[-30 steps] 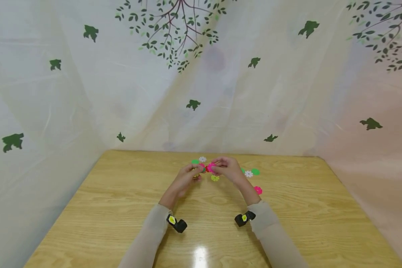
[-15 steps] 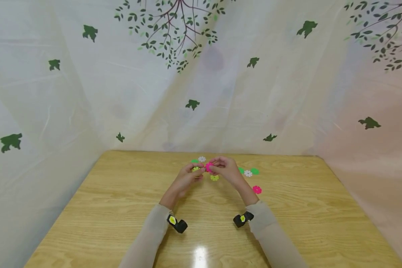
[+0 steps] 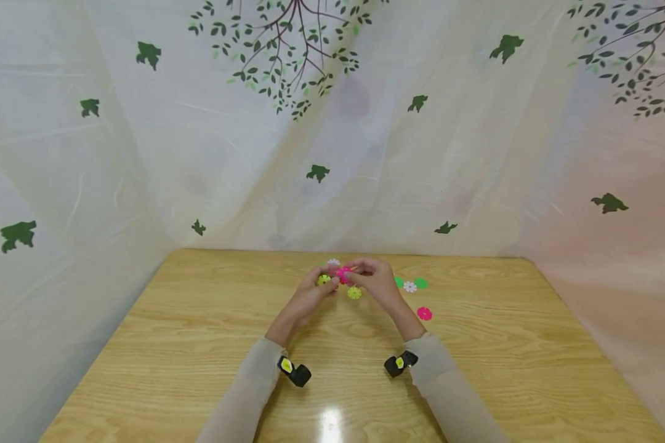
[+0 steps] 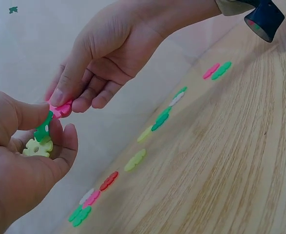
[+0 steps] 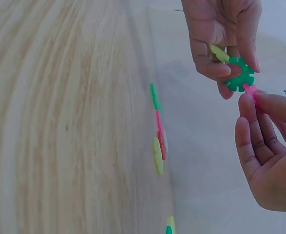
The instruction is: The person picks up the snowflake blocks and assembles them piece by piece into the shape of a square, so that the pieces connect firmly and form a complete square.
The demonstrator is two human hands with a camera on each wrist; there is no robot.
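Above the table's far part, the left hand pinches a green notched disc between thumb and fingers. A pale yellow disc is joined to the green one and lies within the curled fingers. The right hand pinches a pink disc between thumb and index finger. In the right wrist view the pink disc, nearly edge-on, meets the lower edge of the green disc. Whether its slot is fully seated cannot be told.
Loose flower-shaped discs lie on the wooden table: a yellow one below the hands, a white one between green ones, and a pink one near the right wrist. A patterned cloth hangs behind.
The pink disc and the fingers holding it have shifted slightly left, closer to the left hand. The left hand has turned a little, and its pieces' view has changed.
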